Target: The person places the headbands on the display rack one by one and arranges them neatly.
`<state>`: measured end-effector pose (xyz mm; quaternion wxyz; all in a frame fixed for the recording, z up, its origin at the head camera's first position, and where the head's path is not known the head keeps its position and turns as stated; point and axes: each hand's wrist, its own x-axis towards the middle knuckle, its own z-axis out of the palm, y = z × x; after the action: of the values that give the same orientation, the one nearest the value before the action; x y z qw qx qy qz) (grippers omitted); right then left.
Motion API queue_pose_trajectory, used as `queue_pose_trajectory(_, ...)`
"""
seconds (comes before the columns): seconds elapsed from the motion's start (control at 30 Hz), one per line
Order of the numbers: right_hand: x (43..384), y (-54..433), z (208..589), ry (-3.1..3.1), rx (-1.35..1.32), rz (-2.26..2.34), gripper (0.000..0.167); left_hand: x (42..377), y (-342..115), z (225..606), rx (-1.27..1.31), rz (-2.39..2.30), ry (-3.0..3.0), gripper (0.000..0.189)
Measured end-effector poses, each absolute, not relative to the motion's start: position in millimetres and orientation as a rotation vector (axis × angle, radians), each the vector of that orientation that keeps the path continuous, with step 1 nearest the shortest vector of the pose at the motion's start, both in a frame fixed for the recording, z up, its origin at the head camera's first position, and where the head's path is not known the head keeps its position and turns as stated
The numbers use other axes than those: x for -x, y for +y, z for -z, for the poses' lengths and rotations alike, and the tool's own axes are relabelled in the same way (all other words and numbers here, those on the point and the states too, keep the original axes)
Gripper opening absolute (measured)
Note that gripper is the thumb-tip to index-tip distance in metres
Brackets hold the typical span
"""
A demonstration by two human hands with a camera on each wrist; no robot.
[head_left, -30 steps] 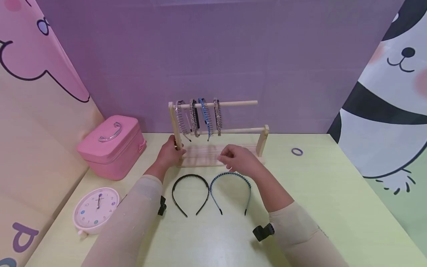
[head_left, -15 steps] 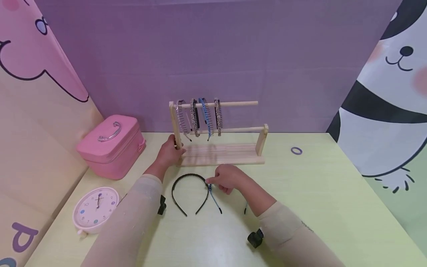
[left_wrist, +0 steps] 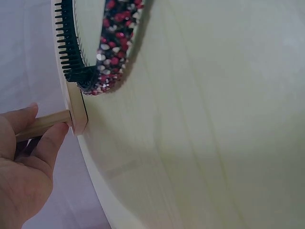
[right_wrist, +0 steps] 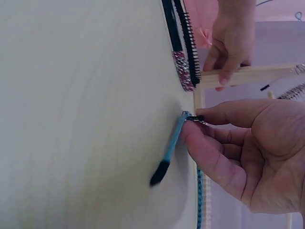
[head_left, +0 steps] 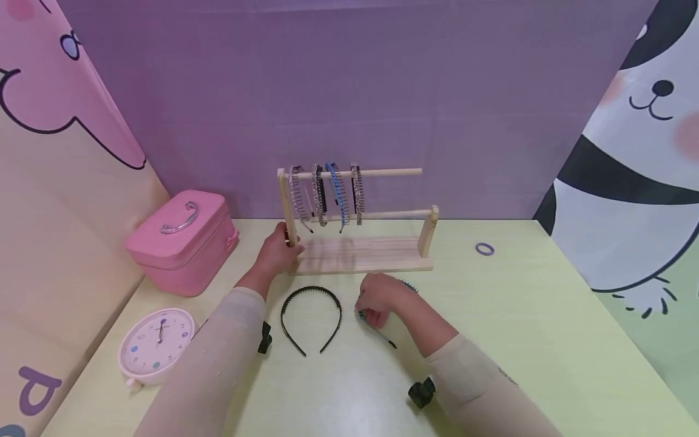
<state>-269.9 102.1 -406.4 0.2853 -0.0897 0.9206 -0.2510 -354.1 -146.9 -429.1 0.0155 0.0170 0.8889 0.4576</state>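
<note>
My left hand (head_left: 275,250) grips the left post (left_wrist: 45,123) of a wooden headband stand (head_left: 360,260), thumb on one side and fingers on the other. With thumb and fingertips my right hand (head_left: 378,295) pinches a thin blue headband (right_wrist: 175,136) by one side, just in front of the stand's base. One black-tipped end of it sticks out below the hand; much of its arch is hidden behind the hand and wrist. Left of it, a black toothed headband (head_left: 283,312) lies flat on the table; the left wrist view shows red and white stones on its band (left_wrist: 114,52).
Several sparkly headbands, one of them blue (head_left: 340,195), hang on the stand's upper bar (head_left: 390,172), toward its left. A pink case (head_left: 177,243) and a pink clock (head_left: 158,343) are at the left. A small purple ring (head_left: 484,249) lies on the right.
My right hand has come down from in front of the stand and taken hold of the blue headband, shifting it right, away from the black one. The left hand stays on the post.
</note>
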Motion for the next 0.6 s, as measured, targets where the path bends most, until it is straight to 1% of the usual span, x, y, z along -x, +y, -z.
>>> queue_pose_trajectory(0.1,268,109,400,2.435,0.223,0.743,0.015,354,-146,429,-0.051,-1.427,2.757,0.043)
queue_pose_trajectory(0.17,268,116,395,2.427,0.216,0.806,0.014,354,-146,429,-0.047,-1.427,2.750,0.042)
queue_pose_trajectory(0.4,270,145,372,2.432,0.266,0.963,0.021,353,-147,430,-0.031,-1.418,2.757,0.042)
queue_pose_trajectory(0.6,273,177,354,2.371,0.236,1.191,0.020,354,-146,430,-0.039,-1.427,2.758,0.042)
